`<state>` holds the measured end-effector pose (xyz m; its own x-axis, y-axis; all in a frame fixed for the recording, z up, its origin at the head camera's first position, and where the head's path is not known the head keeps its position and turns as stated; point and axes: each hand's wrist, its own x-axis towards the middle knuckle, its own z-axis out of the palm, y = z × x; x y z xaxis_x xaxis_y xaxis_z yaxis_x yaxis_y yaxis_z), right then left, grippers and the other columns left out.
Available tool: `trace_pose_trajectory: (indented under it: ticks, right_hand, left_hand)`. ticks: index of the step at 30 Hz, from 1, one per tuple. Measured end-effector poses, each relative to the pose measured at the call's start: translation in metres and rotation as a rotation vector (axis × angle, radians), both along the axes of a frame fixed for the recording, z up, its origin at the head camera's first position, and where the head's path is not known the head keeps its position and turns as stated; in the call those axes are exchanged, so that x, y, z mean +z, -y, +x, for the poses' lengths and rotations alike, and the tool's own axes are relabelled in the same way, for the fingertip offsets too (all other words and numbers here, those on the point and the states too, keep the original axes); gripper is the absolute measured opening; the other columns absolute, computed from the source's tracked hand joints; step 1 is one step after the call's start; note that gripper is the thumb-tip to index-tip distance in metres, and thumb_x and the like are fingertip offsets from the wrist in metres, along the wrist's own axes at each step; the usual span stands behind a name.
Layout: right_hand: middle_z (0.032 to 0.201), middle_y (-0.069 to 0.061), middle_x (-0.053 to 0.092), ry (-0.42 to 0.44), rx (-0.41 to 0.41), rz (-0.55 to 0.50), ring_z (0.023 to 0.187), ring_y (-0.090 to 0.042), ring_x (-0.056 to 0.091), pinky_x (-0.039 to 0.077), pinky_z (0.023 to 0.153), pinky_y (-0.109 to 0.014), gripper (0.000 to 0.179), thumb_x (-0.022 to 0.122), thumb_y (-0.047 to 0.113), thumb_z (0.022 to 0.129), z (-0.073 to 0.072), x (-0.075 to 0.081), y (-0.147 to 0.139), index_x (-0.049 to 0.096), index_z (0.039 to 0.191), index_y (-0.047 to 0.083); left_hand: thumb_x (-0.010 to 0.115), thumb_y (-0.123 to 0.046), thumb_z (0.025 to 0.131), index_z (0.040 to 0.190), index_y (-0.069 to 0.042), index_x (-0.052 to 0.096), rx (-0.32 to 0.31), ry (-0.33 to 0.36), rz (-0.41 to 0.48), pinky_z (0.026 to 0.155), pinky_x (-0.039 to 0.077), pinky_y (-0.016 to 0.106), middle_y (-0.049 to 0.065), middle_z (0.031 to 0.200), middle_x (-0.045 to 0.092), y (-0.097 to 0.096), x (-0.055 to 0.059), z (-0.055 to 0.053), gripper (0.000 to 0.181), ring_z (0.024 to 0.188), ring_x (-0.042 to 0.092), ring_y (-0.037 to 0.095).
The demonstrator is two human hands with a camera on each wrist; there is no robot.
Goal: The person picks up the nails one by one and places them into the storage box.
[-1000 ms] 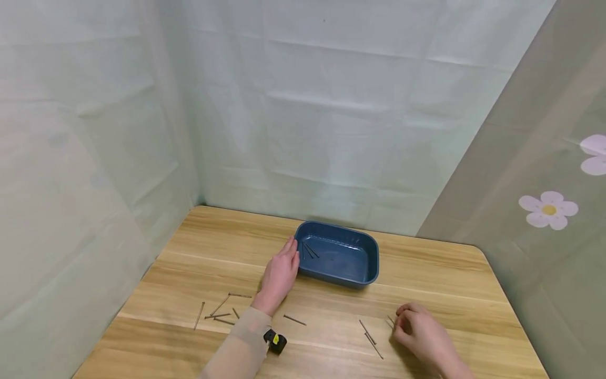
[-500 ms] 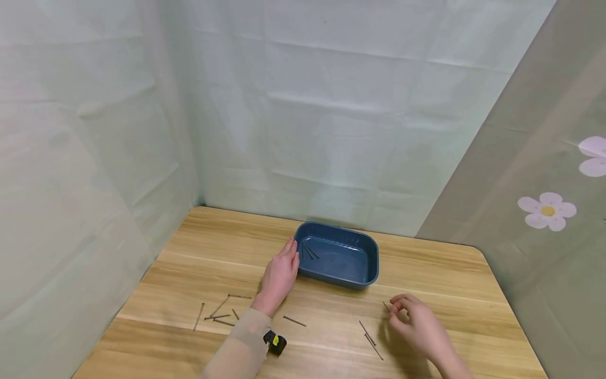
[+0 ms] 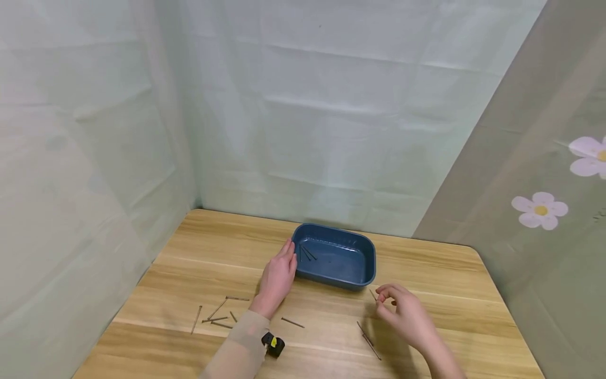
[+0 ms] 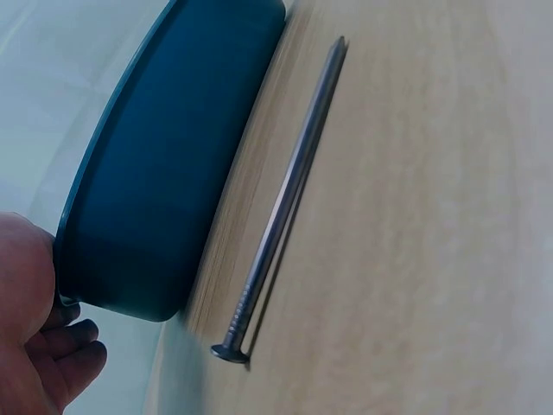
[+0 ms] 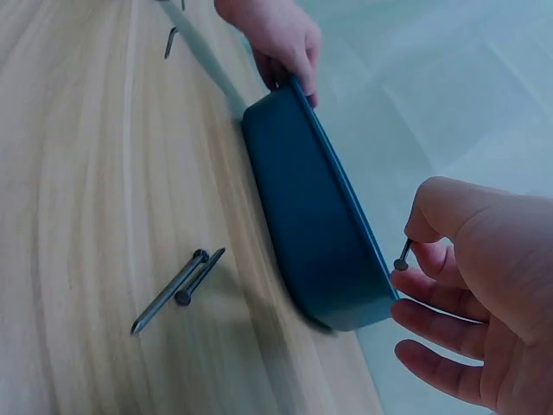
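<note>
My left hand (image 3: 276, 276) holds the left end of a blue rectangular tray (image 3: 336, 281), thumb and fingers at its rim. Several nails lie inside the tray at its left end. My right hand (image 3: 404, 316) pinches a nail (image 5: 403, 255) between thumb and fingertips, just off the tray's near right corner. In the right wrist view its head points down, and the other fingers are spread loosely. Below that hand, two nails (image 5: 168, 292) lie side by side on the table. Another nail (image 4: 281, 212) lies alone near my left wrist.
Several nails (image 3: 215, 320) lie scattered on the wooden table (image 3: 165, 295) left of my left forearm. A black wrist device (image 3: 273, 345) sits on my left wrist. Pale curtains (image 3: 303, 131) stand close behind the table and on both sides.
My right hand has moved left and away from me, from the table's right part towards the tray, carrying the nail. My left hand has stayed at the tray.
</note>
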<state>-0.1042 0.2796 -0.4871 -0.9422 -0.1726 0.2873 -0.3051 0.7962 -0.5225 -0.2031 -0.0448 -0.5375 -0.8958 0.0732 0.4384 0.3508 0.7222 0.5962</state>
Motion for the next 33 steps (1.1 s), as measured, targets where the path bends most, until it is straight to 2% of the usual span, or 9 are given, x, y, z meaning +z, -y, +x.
trace_pose_trajectory:
  ticks: [10,20,27,33]
  right_hand:
    - [0.110,0.003,0.074,0.011,0.033,-0.044,0.106,-0.018,0.069,0.062,0.085,-0.048,0.030,0.076,0.003,0.088,-0.011,0.004,0.010,0.061,0.082,0.028]
    - [0.109,0.006,0.073,-0.008,0.059,-0.056,0.106,-0.017,0.069,0.061,0.084,-0.045,0.026,0.076,0.004,0.089,-0.021,0.012,0.023,0.063,0.084,0.026]
    - [0.108,0.006,0.074,-0.012,0.057,-0.082,0.106,-0.017,0.069,0.061,0.084,-0.044,0.022,0.075,0.003,0.088,-0.026,0.011,0.027,0.066,0.084,0.023]
    - [0.108,0.004,0.074,-0.013,0.053,-0.065,0.106,-0.017,0.070,0.061,0.085,-0.044,0.025,0.077,0.006,0.089,-0.033,0.013,0.033,0.063,0.083,0.026]
  left_hand:
    - [0.064,-0.010,0.108,0.143,0.009,0.062,0.012,0.011,-0.021,0.100,0.056,0.051,0.024,0.153,0.057,0.001,-0.001,-0.002,0.040,0.135,0.059,0.039]
    - [0.063,-0.010,0.108,0.143,0.009,0.062,0.013,0.014,-0.008,0.102,0.054,0.052,0.023,0.153,0.056,0.000,0.001,-0.004,0.039,0.136,0.058,0.040]
    - [0.064,-0.011,0.108,0.144,0.008,0.061,0.011,0.031,-0.007,0.103,0.054,0.052,0.022,0.154,0.056,0.000,-0.002,-0.003,0.041,0.137,0.058,0.038]
    - [0.063,-0.012,0.109,0.145,0.007,0.060,0.018,0.034,-0.004,0.104,0.053,0.051,0.021,0.156,0.055,0.000,0.000,-0.003,0.041,0.137,0.057,0.037]
